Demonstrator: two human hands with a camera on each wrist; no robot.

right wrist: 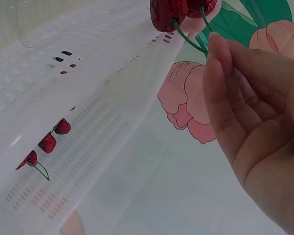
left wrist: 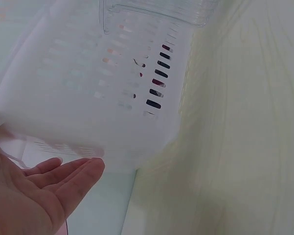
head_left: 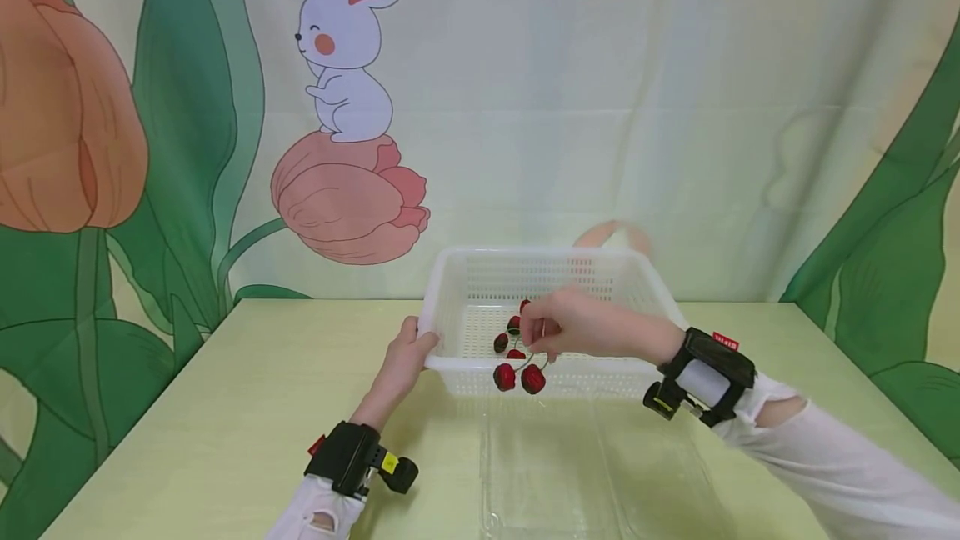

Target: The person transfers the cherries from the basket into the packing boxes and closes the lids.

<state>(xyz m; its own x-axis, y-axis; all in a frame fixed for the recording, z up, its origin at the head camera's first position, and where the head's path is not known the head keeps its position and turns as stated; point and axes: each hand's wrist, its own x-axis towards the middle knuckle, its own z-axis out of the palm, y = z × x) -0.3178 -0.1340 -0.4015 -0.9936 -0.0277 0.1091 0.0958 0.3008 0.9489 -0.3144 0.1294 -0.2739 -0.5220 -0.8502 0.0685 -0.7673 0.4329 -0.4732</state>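
A pair of dark red cherries (head_left: pixel 533 379) hangs by green stems from my right hand (head_left: pixel 573 323), whose thumb and fingertips pinch the stems. In the head view the pair overlaps the front rim of a white slotted plastic basket (head_left: pixel 615 367). Thumb over the rim, my left hand (head_left: pixel 402 359) grips the basket at its front left corner; its other fingers (left wrist: pixel 83 178) lie along the basket's outside in the left wrist view. More cherries (head_left: pixel 501 343) lie inside the basket, also visible past its rim in the right wrist view (right wrist: pixel 47 143).
A clear plastic container (head_left: pixel 555 465) lies on the pale yellow table (head_left: pixel 225 407) in front of the basket. Behind the table hangs a cloth (head_left: pixel 510 107) printed with tulips and a rabbit, close to the basket's back wall.
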